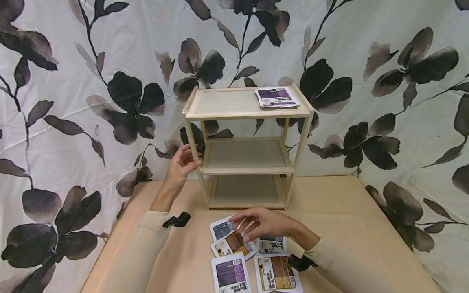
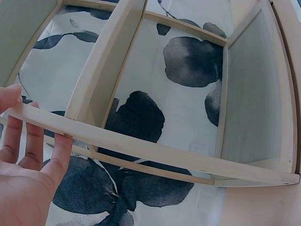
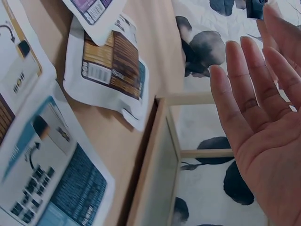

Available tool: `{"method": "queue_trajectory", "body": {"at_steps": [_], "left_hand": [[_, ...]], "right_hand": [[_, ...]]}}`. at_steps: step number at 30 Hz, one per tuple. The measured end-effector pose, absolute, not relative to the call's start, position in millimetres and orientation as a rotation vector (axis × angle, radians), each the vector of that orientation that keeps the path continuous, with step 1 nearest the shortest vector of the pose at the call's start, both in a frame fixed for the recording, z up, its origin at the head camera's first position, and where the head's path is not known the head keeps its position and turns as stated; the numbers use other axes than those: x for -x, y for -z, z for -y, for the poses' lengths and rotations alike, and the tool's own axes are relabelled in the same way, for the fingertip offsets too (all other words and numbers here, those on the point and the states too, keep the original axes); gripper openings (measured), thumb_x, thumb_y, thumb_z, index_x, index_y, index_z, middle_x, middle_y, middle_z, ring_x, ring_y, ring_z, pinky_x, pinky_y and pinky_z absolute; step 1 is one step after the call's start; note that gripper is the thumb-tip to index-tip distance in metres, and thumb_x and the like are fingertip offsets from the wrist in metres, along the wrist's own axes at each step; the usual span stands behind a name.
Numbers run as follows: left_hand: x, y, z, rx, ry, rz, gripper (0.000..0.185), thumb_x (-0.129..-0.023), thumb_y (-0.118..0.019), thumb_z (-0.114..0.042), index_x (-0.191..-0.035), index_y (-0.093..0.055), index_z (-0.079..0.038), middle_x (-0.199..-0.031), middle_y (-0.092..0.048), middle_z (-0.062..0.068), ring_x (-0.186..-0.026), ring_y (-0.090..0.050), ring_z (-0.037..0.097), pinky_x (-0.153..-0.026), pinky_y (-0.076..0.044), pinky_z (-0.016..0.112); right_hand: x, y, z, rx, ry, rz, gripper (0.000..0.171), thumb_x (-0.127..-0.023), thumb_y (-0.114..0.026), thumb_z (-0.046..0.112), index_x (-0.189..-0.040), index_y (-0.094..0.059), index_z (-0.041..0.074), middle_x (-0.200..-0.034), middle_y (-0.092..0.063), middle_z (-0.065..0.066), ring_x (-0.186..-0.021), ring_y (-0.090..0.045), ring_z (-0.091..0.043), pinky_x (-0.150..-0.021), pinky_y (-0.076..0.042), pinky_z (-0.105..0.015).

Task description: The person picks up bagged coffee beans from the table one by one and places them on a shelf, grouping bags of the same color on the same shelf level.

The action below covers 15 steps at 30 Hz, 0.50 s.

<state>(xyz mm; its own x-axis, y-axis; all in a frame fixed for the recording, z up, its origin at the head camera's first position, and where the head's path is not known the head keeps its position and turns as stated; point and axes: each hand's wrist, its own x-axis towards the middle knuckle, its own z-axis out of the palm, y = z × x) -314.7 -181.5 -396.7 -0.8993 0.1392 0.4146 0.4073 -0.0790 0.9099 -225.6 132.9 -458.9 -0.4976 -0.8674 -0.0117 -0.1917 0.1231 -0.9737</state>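
Note:
A three-tier wooden shelf (image 1: 227, 101) stands on the table. My left hand (image 1: 182, 162) grips its left front post (image 2: 141, 141), thumb on one side and fingers on the other. My right hand (image 1: 261, 223) is held over the flat printed pouches, its fingers loosely bent and nothing in them. Beneath it are a brown pouch (image 1: 234, 244) and a blue pouch (image 1: 272, 245), partly hidden by the hand. A purple-labelled pouch (image 1: 277, 97) lies at the right of the top tier.
Nearer the front lie another purple pouch (image 1: 231, 274) and another brown pouch (image 1: 280, 272); a second blue pouch (image 1: 219, 228) is close to the shelf's base. A floral cloth (image 1: 366, 101) hangs behind the table (image 1: 337, 211). Nothing lies on the middle tier (image 1: 249, 154).

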Motion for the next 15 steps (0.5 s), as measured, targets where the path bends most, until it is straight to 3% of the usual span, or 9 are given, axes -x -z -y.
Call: {"method": "queue_trajectory", "body": {"at_steps": [4, 8, 15], "left_hand": [[315, 397, 182, 0.603, 2.098, 1.991, 0.05, -0.092, -0.068, 0.007, -0.136, -0.056, -0.013, -0.119, -0.061, 0.016, -0.106, -0.06, 0.027, -0.089, -0.056, 0.026], [316, 397, 182, 0.609, 2.094, 1.988, 0.05, -0.092, -0.068, 0.007, -0.136, -0.055, -0.01, -0.116, -0.062, 0.009, -0.107, -0.06, 0.031, -0.089, -0.056, 0.027], [316, 397, 182, 0.615, 2.089, 1.987, 0.05, -0.091, -0.067, 0.009, -0.134, -0.057, -0.015, -0.114, -0.063, 0.004, -0.103, -0.062, 0.023, -0.088, -0.056, 0.026]], "right_hand": [[222, 466, -131, 1.01, 1.45, -1.765, 0.056, -0.092, -0.073, 0.001, -0.144, -0.056, 0.013, -0.133, -0.059, -0.027, -0.12, -0.057, -0.052, -0.101, -0.052, -0.052], [217, 475, -129, 0.985, 1.448, -1.77, 0.056, -0.092, -0.073, 0.001, -0.143, -0.056, 0.014, -0.132, -0.058, -0.027, -0.12, -0.058, -0.05, -0.1, -0.052, -0.052], [208, 493, -122, 0.965, 1.455, -1.761, 0.056, -0.09, -0.075, 0.002, -0.142, -0.057, 0.007, -0.129, -0.06, -0.028, -0.114, -0.06, -0.047, -0.099, -0.052, -0.056]]}}
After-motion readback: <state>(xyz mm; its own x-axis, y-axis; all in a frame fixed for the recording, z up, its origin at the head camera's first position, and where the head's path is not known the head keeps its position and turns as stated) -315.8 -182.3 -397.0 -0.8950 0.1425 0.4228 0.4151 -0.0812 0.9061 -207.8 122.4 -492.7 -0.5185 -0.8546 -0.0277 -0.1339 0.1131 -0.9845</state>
